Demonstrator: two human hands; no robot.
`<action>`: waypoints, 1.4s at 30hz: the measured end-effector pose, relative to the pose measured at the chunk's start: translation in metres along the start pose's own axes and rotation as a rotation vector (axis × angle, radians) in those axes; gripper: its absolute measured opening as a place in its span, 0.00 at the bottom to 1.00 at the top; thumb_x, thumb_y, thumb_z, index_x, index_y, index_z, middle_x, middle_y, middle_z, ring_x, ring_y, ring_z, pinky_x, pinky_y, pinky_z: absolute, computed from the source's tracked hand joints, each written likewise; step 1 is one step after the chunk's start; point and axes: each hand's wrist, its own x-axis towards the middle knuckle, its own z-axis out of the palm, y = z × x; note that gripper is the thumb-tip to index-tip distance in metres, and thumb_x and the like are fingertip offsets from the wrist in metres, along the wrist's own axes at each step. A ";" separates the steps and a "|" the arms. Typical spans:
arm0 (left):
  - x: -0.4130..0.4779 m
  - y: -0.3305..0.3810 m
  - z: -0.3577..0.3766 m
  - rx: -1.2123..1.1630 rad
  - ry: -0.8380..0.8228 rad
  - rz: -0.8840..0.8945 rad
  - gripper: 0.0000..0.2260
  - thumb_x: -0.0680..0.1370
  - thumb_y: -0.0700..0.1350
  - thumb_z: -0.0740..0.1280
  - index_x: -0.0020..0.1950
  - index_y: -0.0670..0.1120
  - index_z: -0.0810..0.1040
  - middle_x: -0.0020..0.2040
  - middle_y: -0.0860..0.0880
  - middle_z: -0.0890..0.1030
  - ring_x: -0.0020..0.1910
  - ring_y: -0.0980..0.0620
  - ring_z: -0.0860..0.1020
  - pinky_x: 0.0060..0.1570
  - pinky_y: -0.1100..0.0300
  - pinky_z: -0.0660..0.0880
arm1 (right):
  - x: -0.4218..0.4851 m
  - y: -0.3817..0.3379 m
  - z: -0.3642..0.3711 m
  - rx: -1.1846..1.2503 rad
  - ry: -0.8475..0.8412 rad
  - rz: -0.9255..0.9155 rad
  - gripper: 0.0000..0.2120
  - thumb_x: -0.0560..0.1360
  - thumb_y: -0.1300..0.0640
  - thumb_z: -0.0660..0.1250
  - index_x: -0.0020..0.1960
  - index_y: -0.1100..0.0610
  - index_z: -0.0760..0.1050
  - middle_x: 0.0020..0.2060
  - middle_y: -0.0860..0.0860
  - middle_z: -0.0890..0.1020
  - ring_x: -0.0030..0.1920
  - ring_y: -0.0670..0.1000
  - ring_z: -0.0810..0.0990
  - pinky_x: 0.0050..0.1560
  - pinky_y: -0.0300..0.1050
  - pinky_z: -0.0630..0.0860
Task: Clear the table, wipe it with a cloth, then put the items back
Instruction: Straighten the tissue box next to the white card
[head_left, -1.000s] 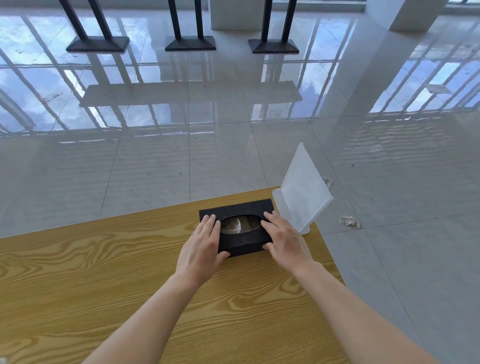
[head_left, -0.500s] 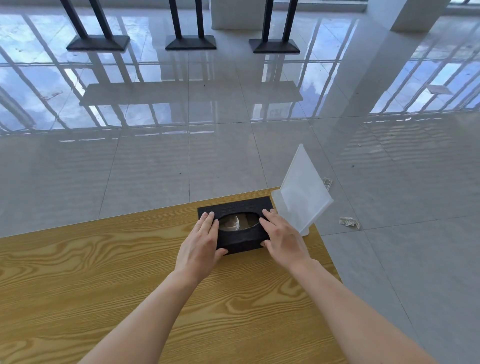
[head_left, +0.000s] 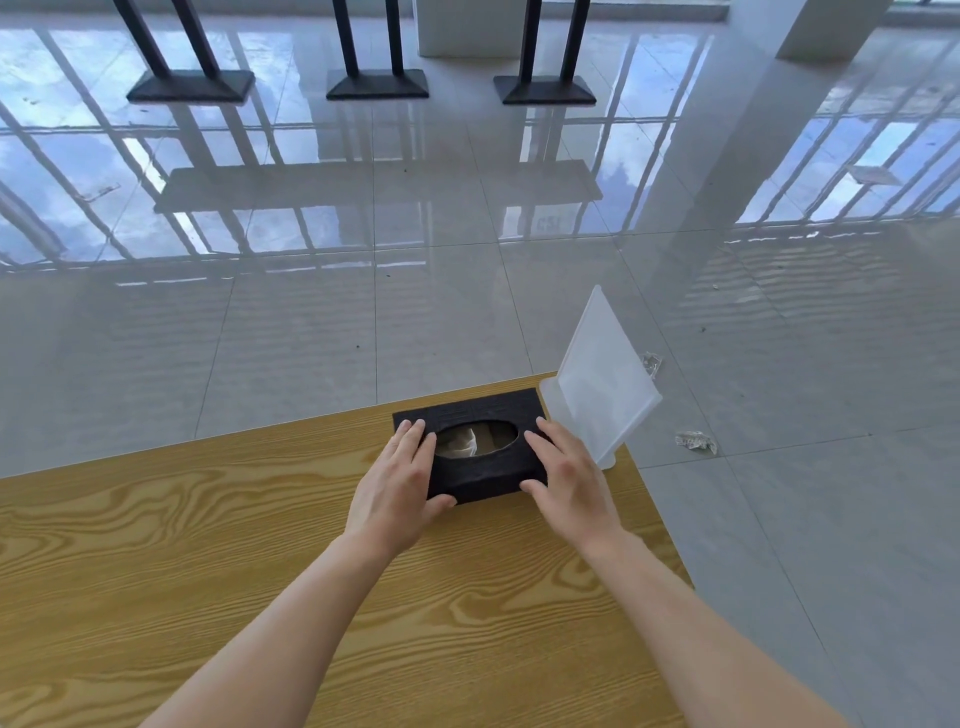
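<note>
A black tissue box (head_left: 480, 410) with an oval opening lies flat at the far right corner of the wooden table (head_left: 208, 545). My left hand (head_left: 397, 486) grips its left end, fingers on top and thumb on the near side. My right hand (head_left: 563, 475) holds its right end the same way. A clear plastic sign holder (head_left: 605, 382) stands tilted right beside the box, at the table's right edge.
Glossy tiled floor lies beyond the table's far and right edges. Two crumpled scraps (head_left: 696, 441) lie on the floor to the right. Black stand bases (head_left: 376, 83) sit far back.
Both hands and the tissue box have slid a little farther toward the table's far edge, closer to the sign holder.
</note>
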 end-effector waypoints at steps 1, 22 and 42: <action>0.001 -0.001 -0.002 -0.021 0.004 -0.015 0.42 0.74 0.59 0.72 0.80 0.44 0.56 0.81 0.46 0.53 0.80 0.50 0.46 0.76 0.54 0.56 | -0.009 -0.001 0.001 0.048 0.061 0.058 0.31 0.74 0.62 0.75 0.75 0.58 0.69 0.74 0.54 0.70 0.76 0.53 0.66 0.73 0.45 0.63; 0.008 -0.004 -0.007 -0.159 -0.036 -0.148 0.41 0.72 0.57 0.76 0.78 0.44 0.61 0.81 0.45 0.51 0.80 0.47 0.50 0.75 0.49 0.59 | -0.012 0.004 0.003 0.359 0.126 0.370 0.24 0.79 0.56 0.71 0.73 0.58 0.72 0.64 0.53 0.81 0.61 0.51 0.81 0.66 0.49 0.77; 0.008 -0.003 -0.008 -0.136 -0.049 -0.120 0.41 0.73 0.56 0.74 0.79 0.43 0.59 0.82 0.43 0.50 0.80 0.47 0.47 0.76 0.50 0.57 | -0.006 0.004 0.000 0.324 0.117 0.385 0.23 0.79 0.55 0.70 0.72 0.59 0.73 0.66 0.54 0.80 0.67 0.54 0.78 0.68 0.51 0.75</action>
